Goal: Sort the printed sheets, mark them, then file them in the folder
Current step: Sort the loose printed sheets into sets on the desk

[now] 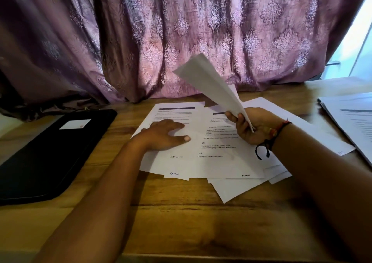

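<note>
**Sheets half gathered, folder not opened yet**

A bunch of white paper sheets (211,87) is pinched at its lower end by the right hand (251,127), fingers curled round it. The bunch is lifted off the desk, and its long axis runs from that hand up and to the left, with the free end pointing toward the curtain.

Under it, a loose spread of white printed sheets (221,162) is fanned over the middle of the brown wooden table (181,212), text facing the person. Small pen marks (174,173) can be seen near the bottom edges. The spread is pressed down by the left hand (167,134), laid flat with fingers straight.

The flat black rectangular folder (54,152) looks closed and lies well left of the spread, so it's nearer the left hand. Filing will probably mean the bunch gets carried leftward across the spread.

Another stack of printed pages (352,121) sits at the right edge, and a purple patterned curtain (181,31) hangs behind.
</note>
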